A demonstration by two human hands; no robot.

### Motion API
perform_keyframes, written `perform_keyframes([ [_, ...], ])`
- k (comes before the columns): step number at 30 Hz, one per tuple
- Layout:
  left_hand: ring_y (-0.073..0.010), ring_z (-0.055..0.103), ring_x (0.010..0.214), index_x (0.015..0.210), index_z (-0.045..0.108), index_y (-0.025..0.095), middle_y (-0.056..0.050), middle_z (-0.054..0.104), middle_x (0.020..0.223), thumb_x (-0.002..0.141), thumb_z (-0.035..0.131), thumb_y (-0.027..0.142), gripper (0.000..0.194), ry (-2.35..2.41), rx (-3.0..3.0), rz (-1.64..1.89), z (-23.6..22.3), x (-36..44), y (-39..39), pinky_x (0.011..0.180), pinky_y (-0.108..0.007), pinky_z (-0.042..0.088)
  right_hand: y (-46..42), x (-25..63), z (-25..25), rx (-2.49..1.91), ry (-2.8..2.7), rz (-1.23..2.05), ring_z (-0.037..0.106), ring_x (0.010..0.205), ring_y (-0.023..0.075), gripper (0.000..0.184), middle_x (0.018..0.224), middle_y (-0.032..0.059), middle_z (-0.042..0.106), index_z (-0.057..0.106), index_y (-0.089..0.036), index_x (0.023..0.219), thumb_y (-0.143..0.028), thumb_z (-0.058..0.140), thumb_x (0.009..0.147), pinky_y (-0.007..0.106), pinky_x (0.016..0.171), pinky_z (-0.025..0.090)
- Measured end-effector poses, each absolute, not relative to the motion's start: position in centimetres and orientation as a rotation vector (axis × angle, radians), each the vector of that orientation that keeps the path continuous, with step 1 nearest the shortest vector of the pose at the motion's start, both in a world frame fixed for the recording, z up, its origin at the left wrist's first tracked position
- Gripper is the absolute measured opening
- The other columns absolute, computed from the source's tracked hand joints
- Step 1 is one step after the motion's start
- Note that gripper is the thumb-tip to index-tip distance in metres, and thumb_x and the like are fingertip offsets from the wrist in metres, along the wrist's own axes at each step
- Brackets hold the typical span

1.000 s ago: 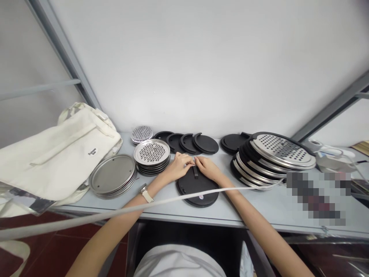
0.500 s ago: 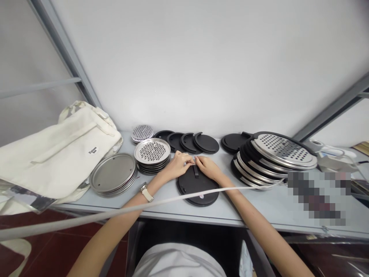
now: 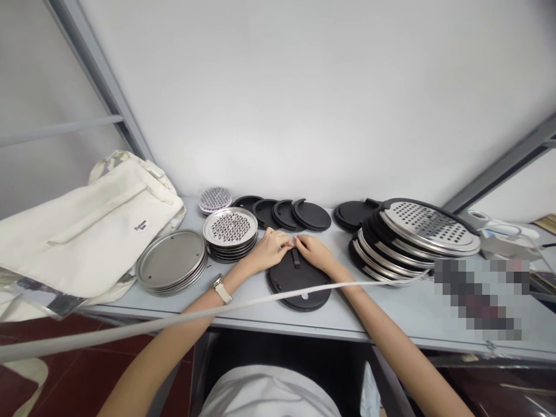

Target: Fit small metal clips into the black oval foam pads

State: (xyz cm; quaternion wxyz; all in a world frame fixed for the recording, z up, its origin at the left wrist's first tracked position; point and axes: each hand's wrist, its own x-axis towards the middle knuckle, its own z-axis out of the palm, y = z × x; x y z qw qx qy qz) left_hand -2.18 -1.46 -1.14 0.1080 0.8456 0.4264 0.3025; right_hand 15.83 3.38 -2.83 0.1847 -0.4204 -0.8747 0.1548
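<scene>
A round black plastic disc (image 3: pixel 299 289) lies flat on the grey table in front of me, with a short black strip (image 3: pixel 296 258) standing out on its upper part. My left hand (image 3: pixel 274 248) is at the disc's far edge, thumb and fingertips pinched together beside the strip. Opposite it, my right hand (image 3: pixel 313 251) rests over the disc's upper right, its thumb and finger closed near the same spot. The fingertips of both hands almost meet. Whatever is between them is too small to make out.
Perforated metal grater discs (image 3: pixel 231 227) and plain metal discs (image 3: pixel 171 260) are stacked at left, beside a cream bag (image 3: pixel 87 231). Several black discs (image 3: pixel 311 215) lie behind. A tall stack of black-rimmed graters (image 3: pixel 417 237) stands right. A pale cord (image 3: pixel 243 305) crosses the foreground.
Both hands stay at the disc's far edge. The left fingertips have shifted very slightly, and a thin sliver seen between the fingertips before is now hidden.
</scene>
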Motion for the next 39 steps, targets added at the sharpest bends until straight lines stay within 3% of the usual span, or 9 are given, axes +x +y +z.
perform_keyframes([
  [19, -0.0136, 0.059, 0.079, 0.085, 0.06, 0.019, 0.002, 0.065, 0.083, 0.085, 0.054, 0.013, 0.008, 1.267, 2.403, 1.013, -1.44, -1.74, -1.51, 0.085, -0.032, 0.034, 3.01, 15.91, -2.37, -1.169, -2.432, 0.484, 0.064, 0.072, 0.0173, 0.048, 0.082, 0.01, 0.07, 0.063, -0.016, 0.079, -0.037, 0.025, 0.1, 0.024, 0.068, 0.04],
  [39, -0.0141, 0.062, 0.08, 0.081, 0.063, 0.018, 0.002, 0.068, 0.082, 0.085, 0.057, 0.013, 0.009, 1.22, 2.331, 1.018, -1.2, -1.67, -1.42, 0.088, -0.032, 0.034, 3.35, 15.8, -2.72, -1.183, -2.468, 0.432, 0.063, 0.074, 0.0164, 0.037, 0.084, 0.0091, 0.071, 0.062, -0.015, 0.083, -0.024, 0.03, 0.099, 0.024, 0.071, 0.04],
])
